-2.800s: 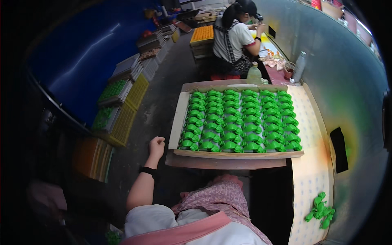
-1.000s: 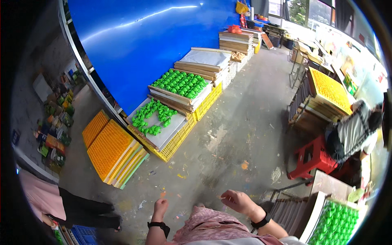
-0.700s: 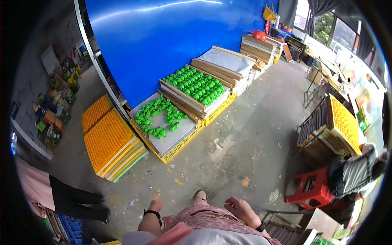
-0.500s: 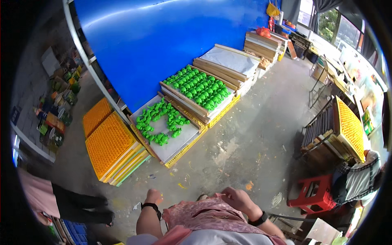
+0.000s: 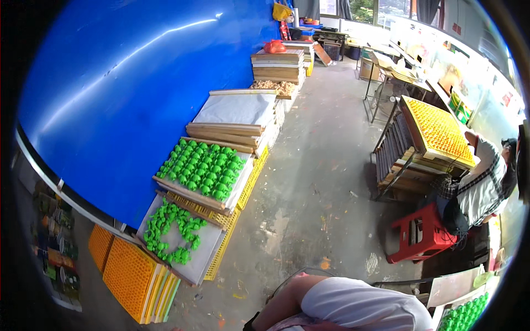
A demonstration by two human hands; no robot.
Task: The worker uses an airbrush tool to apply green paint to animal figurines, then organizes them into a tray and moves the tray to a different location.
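Observation:
At the lower edge, my right arm in a white sleeve is bent, the bare forearm running down and to the left. A dark band shows at its wrist; the right hand itself is cut off below. My left hand does not show clearly; only a small skin-coloured sliver touches the bottom edge. Closest ahead on the left, loose green figures lie in a rough ring on a pale-lined tray. Behind it, rows of rounded green figures fill another tray.
Orange studded trays are stacked at the left, beside a blue partition. A red stool stands at right, with a seated person by a rack topped with a yellow studded tray. Green pieces lie at lower right.
My view has turned to the right, so the trays appear farther left. Both hands, visible before near my waist, have dropped out of the picture. The standing person at left is no longer seen.

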